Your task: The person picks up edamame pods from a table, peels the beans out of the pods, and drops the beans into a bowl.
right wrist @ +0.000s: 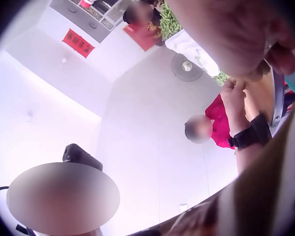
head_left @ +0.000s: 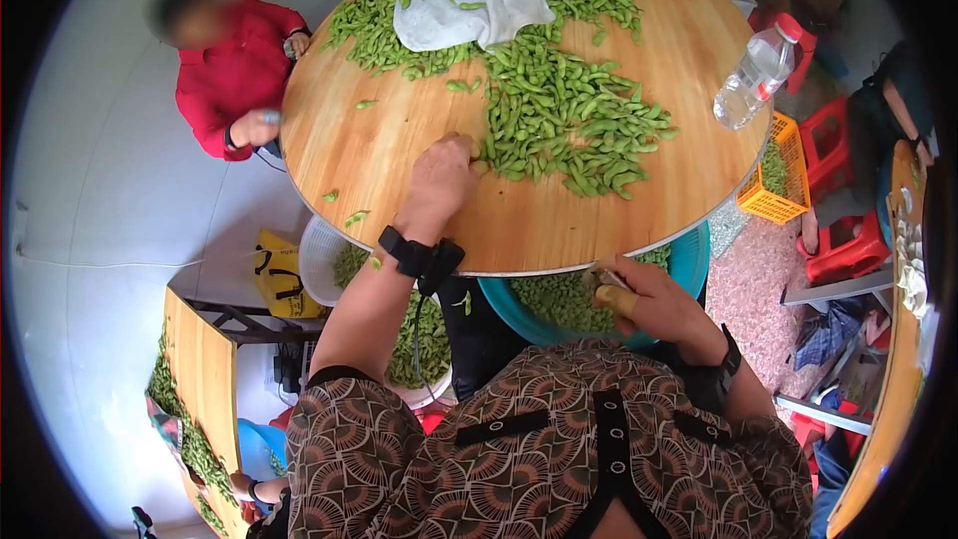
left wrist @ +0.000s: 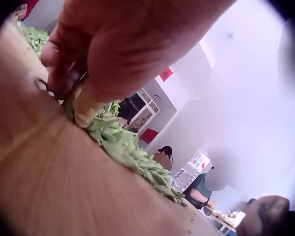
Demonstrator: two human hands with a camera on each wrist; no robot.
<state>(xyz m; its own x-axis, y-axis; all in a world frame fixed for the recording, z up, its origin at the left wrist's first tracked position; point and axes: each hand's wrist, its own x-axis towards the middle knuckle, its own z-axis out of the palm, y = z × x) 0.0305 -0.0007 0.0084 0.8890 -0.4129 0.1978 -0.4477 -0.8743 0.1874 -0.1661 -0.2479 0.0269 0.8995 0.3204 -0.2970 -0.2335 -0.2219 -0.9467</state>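
Observation:
My left hand [head_left: 442, 180] rests on the round wooden table [head_left: 389, 170] at the near left edge of a heap of green soybean pods [head_left: 559, 120]. Its fingers bend down beside the pods, and the left wrist view shows its thumb in a tan cover [left wrist: 83, 109] right against them. What lies between those fingers is hidden. My right hand [head_left: 654, 304] is bent at the table's near edge, over a teal basin [head_left: 504, 309] with green pods in it. A yellowish cover [head_left: 616, 299] is on its thumb; I cannot tell whether it holds anything.
A white cloth [head_left: 459, 0] lies over the far pods. A water bottle [head_left: 753, 80] stands near the right edge, above an orange basket [head_left: 773, 202]. A white basin [head_left: 321, 260] stands below the table's left edge. Across the table sits a person in red [head_left: 235, 70].

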